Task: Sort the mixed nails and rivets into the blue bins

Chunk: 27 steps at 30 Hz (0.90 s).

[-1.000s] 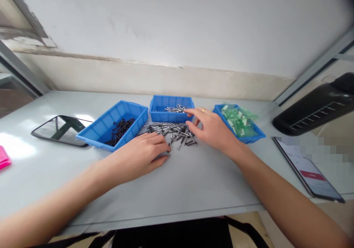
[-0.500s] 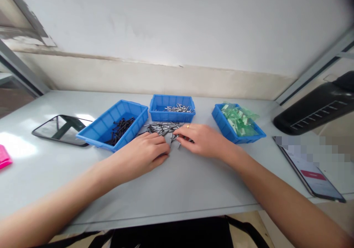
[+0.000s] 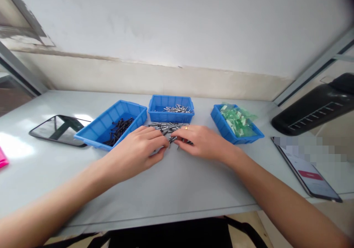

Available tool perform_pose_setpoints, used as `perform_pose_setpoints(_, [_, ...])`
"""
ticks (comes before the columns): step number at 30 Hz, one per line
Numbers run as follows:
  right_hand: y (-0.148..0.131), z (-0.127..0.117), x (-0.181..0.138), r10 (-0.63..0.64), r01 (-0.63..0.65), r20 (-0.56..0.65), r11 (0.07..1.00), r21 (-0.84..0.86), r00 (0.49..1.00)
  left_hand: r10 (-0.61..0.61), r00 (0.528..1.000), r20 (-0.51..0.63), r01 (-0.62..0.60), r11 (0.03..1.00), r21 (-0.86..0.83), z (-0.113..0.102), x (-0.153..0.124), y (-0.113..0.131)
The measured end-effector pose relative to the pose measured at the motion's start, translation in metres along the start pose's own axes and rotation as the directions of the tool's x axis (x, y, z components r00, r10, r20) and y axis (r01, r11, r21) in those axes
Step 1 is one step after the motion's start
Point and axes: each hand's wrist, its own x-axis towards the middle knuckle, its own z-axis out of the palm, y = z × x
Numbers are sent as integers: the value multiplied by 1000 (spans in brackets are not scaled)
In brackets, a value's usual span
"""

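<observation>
A mixed pile of thin silver and black screw-like pieces (image 3: 166, 126) lies on the table between my hands. My left hand (image 3: 143, 145) bends over the pile's left side, thumb and forefinger drawn together; what is between them is hidden. From the right, my right hand (image 3: 200, 141), with a ring on one finger, closes its thumb and forefinger around a dark screw (image 3: 173, 139) at the near edge. Black screws (image 3: 120, 130) fill part of the left blue bin (image 3: 96, 130). Silver screw-like pieces (image 3: 178, 109) lie in the middle blue bin (image 3: 170, 116).
A third blue bin (image 3: 223, 125) holds green plastic packets (image 3: 239, 121). Farther right are a black bottle (image 3: 306, 109) and a phone (image 3: 312, 176). A black-rimmed mirror-like panel (image 3: 49, 132) lies left, near a pink object (image 3: 2, 159). A wall (image 3: 177, 78) stands behind the table.
My left hand has shifted slightly left and up, and its thumb and forefinger have come apart a little. My right hand stays close to the pile's near edge. The view has moved slightly.
</observation>
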Motion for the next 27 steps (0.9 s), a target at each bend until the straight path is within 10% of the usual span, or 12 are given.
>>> perform_pose_setpoints(14, [-4, -4, -2, -97, 94, -164, 995, -21, 982, -127, 972, -200, 124, 992, -27, -7, -1, 2])
perform_pose_setpoints(27, [-8, -2, -3, -190, 168, -350, 981, -91, 917, -69, 987, -147, 60, 996, -64, -5, 0, 3])
